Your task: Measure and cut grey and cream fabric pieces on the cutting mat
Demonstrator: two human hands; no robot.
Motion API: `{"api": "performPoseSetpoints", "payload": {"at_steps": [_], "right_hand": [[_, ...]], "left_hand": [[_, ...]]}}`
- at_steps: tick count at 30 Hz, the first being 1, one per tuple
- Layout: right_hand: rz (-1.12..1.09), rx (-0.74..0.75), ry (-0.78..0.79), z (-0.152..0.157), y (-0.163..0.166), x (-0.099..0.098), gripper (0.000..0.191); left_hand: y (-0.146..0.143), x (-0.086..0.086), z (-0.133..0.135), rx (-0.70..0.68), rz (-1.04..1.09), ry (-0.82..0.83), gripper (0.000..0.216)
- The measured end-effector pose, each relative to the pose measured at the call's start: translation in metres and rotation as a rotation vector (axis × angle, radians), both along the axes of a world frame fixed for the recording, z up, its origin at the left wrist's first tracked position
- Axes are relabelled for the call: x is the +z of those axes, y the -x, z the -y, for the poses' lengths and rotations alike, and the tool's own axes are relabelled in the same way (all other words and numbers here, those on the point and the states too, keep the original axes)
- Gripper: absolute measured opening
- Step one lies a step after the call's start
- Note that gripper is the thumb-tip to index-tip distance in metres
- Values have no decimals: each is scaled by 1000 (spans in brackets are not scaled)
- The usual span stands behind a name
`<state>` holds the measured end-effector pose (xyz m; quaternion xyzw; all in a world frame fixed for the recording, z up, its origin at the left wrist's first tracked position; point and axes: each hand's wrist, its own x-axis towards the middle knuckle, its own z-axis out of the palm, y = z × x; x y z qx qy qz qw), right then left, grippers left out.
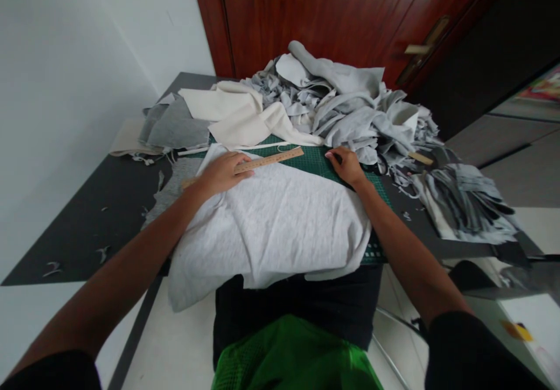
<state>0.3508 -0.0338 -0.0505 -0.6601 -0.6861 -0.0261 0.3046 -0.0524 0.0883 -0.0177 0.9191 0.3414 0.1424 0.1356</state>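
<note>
A large light grey cloth (271, 227) lies over a green cutting mat (319, 160) and hangs off the table's near edge. A wooden ruler (271, 160) lies across the cloth's far edge. My left hand (221, 171) rests flat on the ruler's left part, fingers stretched out. My right hand (345, 165) is at the cloth's far right edge on the mat, fingers curled closed; what it grips is hidden.
A heap of grey and cream fabric scraps (332, 101) fills the back of the dark table (87, 227). Cut grey strips (464, 203) are stacked at the right. Grey pieces (175, 125) lie at the back left. A red-brown door (332, 17) stands behind.
</note>
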Motion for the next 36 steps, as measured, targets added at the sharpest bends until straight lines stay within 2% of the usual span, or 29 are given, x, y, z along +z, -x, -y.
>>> {"api": "performPoseSetpoints", "payload": {"at_steps": [3,7,24,27,30,32,33,34,35,36], "right_hand": [[0,-4,-9,-4,0,-1,48],[3,1,0,-5,1,-1,45],[16,-40,44,-10,7,0,37],[14,-33,55,-4,4,13,37],[10,-15,-3,38,24,51,30],[-65,33,-11,91,63,78,27],[-124,76,34,124,88,86,29],[-173,162,112,158,115,88,29],[-200,324,253,191,141,83,25],[-187,564,436,220,165,70,18]], "left_hand": [[1,-3,-7,-101,54,49,54],[2,-4,-11,-126,80,61,60],[-4,-8,-14,-142,92,-97,44],[-6,-10,-18,-163,88,-101,46],[-6,-10,-20,-169,83,-85,52],[-6,-10,-18,-167,79,-75,54],[-6,-9,-17,-167,76,-70,55],[-6,-8,-15,-166,73,-65,55],[-6,-7,-13,-162,70,-61,55],[-7,-7,-11,-157,69,-57,54]]}}
